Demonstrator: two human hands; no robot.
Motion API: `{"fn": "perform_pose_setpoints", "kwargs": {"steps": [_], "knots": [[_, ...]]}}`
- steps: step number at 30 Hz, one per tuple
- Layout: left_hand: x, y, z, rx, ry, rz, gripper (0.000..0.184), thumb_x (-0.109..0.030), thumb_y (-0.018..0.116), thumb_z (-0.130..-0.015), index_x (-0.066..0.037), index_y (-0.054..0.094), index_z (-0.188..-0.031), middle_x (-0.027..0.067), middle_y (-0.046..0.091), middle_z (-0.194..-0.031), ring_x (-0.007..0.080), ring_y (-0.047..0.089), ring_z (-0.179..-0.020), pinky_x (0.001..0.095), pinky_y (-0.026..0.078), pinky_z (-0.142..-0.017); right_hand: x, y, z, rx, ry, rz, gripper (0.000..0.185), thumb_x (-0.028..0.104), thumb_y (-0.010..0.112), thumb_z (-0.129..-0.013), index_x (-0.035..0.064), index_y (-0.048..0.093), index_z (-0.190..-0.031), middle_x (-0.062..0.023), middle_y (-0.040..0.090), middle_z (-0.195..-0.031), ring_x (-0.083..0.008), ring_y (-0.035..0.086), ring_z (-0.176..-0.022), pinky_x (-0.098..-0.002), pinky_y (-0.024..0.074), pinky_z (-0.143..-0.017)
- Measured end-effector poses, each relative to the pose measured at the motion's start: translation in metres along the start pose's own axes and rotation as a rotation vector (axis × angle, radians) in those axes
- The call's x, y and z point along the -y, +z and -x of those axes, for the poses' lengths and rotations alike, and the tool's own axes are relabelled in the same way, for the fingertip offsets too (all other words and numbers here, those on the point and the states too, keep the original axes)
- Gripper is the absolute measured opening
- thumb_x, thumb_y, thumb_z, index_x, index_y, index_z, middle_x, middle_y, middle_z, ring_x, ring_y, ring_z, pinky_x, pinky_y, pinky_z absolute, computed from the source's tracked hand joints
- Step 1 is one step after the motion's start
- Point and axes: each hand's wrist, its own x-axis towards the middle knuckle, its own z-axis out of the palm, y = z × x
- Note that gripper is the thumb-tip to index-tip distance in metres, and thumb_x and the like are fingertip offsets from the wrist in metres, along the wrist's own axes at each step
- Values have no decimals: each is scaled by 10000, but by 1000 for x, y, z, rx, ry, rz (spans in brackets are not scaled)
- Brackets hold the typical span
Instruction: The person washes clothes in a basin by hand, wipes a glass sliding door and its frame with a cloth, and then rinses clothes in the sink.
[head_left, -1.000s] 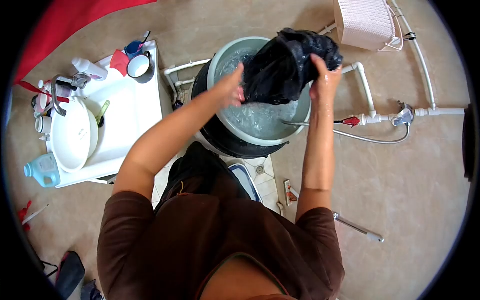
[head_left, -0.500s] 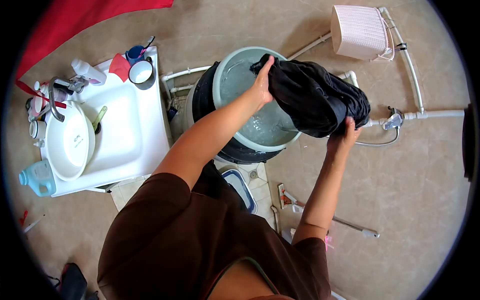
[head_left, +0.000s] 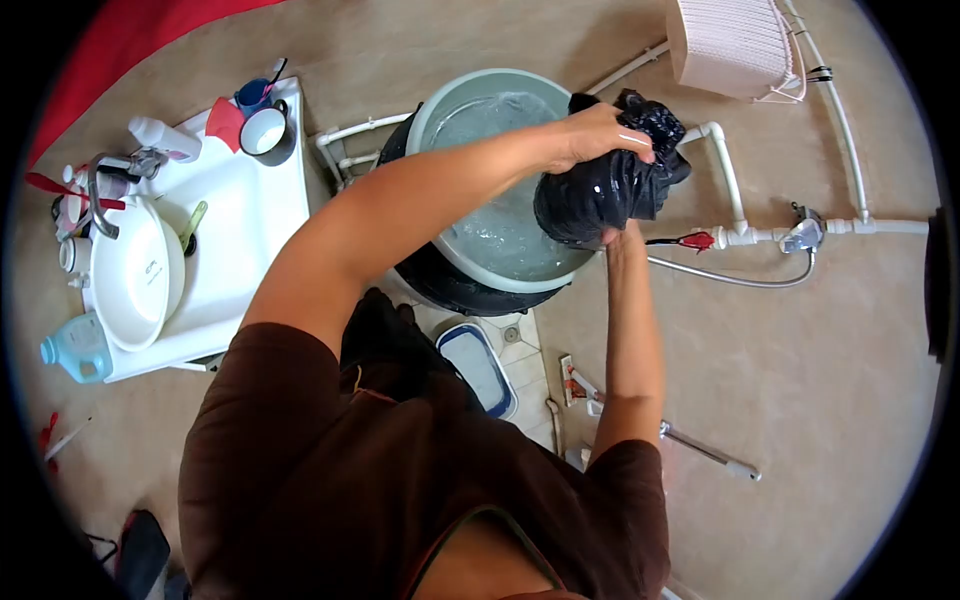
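Observation:
A wet black cloth (head_left: pixel 600 195) is bunched up over the right rim of a grey-green basin (head_left: pixel 427 120) of water. My left hand (head_left: pixel 598 138) lies across the top of the cloth, its fingers wrapped round it. Under the bundle's lower edge is my right hand (head_left: pixel 622 235), closed on the cloth and partly hidden by it. The basin sits on a larger black tub (head_left: pixel 470 297).
At the left, a white sink (head_left: pixel 240 230) holds a white bowl (head_left: pixel 135 275), with a mug (head_left: pixel 265 132) and bottles around it. White pipes (head_left: pixel 735 185) and a metal hose (head_left: pixel 735 277) run along the right. A pink basket (head_left: pixel 735 50) hangs at the upper right. A tray (head_left: pixel 475 368) lies below the tub.
The spread-out cloth has been gathered into a tighter bundle. My left hand has moved right onto its top, and my right hand has shifted left beneath it.

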Motion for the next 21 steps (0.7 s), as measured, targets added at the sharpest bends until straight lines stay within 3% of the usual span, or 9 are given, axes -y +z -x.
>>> {"fn": "perform_pose_setpoints", "kwargs": {"steps": [7,12,16,21], "knots": [[8,3,6,129,-22,-201,238,-164,734,-730,-1,694,-898,71,700,-880,144,642,-830,270,489,-803,21,9,-28,137,-109,188,503,371,586,-917,48,509,-1294,-102,596,-1222,-231,589,-1078,-379,469,-949],[16,7,31,132,-98,-306,305,-194,753,-694,22,695,-901,95,695,-859,151,641,-779,275,510,-716,18,15,-27,273,-215,776,460,347,586,-914,32,540,-1247,-100,611,-1185,-215,601,-1031,-356,478,-907],[34,7,61,-109,-40,-320,357,-221,754,-676,39,685,-912,102,686,-862,170,636,-813,286,505,-749,9,30,-18,419,-366,1233,428,327,587,-912,19,565,-1208,-98,622,-1156,-202,610,-993,-338,486,-873],[32,1,137,-423,216,60,411,-179,750,-706,59,644,-1025,124,673,-956,192,637,-883,328,510,-838,7,70,7,553,-434,1271,391,303,587,-909,3,596,-1161,-96,637,-1120,-186,622,-946,-315,496,-832]]}}
